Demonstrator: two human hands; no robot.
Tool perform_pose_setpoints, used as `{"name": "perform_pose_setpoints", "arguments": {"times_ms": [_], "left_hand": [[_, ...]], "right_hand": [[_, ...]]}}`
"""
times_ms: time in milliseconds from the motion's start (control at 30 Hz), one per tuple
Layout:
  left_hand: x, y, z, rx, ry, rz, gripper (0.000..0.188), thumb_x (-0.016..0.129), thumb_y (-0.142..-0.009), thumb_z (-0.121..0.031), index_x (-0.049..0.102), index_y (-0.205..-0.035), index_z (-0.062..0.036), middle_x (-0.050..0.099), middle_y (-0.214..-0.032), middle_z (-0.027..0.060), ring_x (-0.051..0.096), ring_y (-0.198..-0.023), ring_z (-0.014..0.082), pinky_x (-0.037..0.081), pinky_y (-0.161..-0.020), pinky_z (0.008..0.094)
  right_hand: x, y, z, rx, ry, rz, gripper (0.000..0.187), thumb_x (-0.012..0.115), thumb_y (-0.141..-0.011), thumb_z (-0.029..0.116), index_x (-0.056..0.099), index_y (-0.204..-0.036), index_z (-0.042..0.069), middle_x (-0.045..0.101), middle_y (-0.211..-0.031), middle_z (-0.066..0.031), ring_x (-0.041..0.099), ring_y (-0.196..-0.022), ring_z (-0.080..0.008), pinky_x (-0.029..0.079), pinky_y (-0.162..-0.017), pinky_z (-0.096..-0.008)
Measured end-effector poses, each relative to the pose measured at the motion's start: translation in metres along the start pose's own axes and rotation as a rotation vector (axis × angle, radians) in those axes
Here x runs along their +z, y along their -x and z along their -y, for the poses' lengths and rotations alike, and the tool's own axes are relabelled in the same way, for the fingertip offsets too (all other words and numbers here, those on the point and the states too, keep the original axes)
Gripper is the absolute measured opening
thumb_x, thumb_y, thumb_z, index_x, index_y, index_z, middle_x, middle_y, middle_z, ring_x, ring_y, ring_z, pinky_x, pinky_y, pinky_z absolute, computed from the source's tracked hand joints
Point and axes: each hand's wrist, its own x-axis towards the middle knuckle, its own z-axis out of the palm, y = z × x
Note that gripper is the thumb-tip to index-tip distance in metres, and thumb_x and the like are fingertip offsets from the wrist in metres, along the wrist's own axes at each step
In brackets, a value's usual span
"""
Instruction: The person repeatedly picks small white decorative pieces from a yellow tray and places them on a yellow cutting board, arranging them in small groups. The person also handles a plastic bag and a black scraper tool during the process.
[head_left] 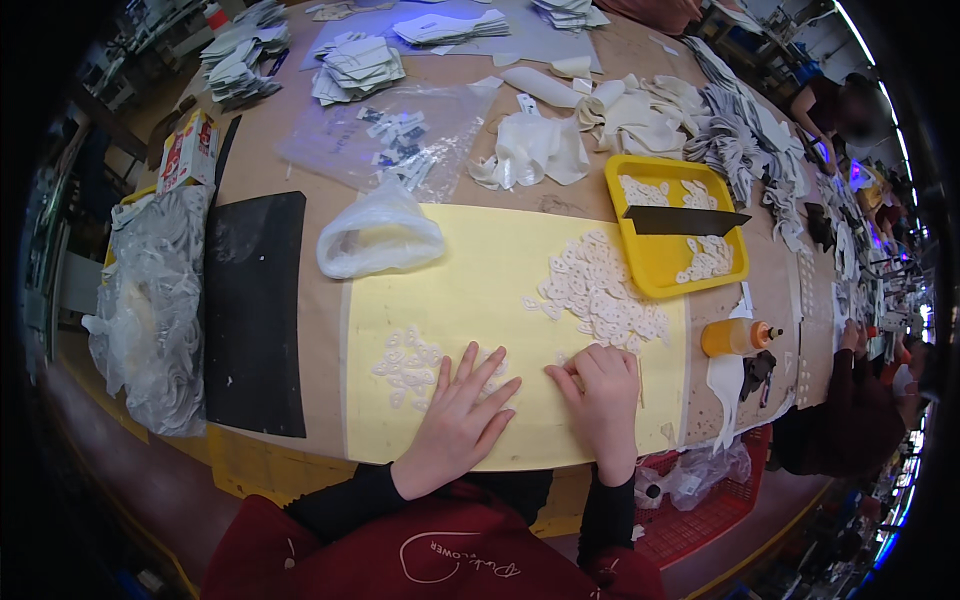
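Observation:
My left hand [462, 408] lies with fingers spread on a pale yellow sheet [480, 265], partly covering some small cream cut-out pieces. More such pieces [408, 365] are spread just left of its fingertips. My right hand [603, 398] is closed, thumb and fingers drawn together over the sheet; whatever is in it, if anything, is hidden. A thin tan stick [642, 385] shows along its right side, and I cannot tell whether it is held. Beyond this hand lies a larger heap of cream pieces with holes [592, 285].
A yellow tray [640, 284] with a black divider [685, 220] holds more pieces. Right of the sheet lies an orange bottle [728, 338]. A clear plastic bag [380, 240], a black mat [255, 315] and fabric stacks [357, 70] surround the sheet. A red basket [690, 525] sits below the table edge.

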Motion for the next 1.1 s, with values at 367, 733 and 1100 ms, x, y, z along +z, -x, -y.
{"name": "perform_pose_setpoints", "arguments": {"times_ms": [367,733,1100], "left_hand": [[0.003,0.018,0.008,0.164,0.142,-0.363,0.053,0.068,-0.096,-0.011,0.053,-0.147,-0.0103,0.051,-0.153,0.0143,0.037,-0.149,0.0441,0.019,-0.122,0.0641],[0.001,-0.015,-0.012,0.185,-0.442,0.186,0.061,0.063,-0.099,-0.033,0.045,-0.155,-0.0166,0.035,-0.166,0.0018,0.033,-0.153,0.0321,0.034,-0.113,0.0675],[-0.035,-0.014,0.038,-0.074,-0.66,0.059,0.054,0.056,-0.103,-0.023,0.045,-0.156,-0.0166,0.037,-0.166,0.0015,0.026,-0.156,0.0336,0.005,-0.116,0.0799]], "right_hand": [[0.024,0.029,0.038,0.129,-0.396,0.007,0.029,0.068,-0.093,-0.002,0.068,-0.122,-0.005,0.061,-0.107,-0.0156,0.066,-0.089,-0.0294,0.054,-0.075,-0.0354],[-0.019,0.032,0.012,0.309,-0.363,-0.36,0.027,0.066,-0.094,-0.003,0.073,-0.12,-0.003,0.067,-0.107,-0.0133,0.066,-0.095,-0.025,0.053,-0.083,-0.0337],[-0.037,0.062,-0.03,0.384,-0.21,-0.313,0.028,0.067,-0.094,0.002,0.071,-0.121,-0.004,0.067,-0.111,-0.0166,0.066,-0.102,-0.0317,0.052,-0.092,-0.0384]]}}
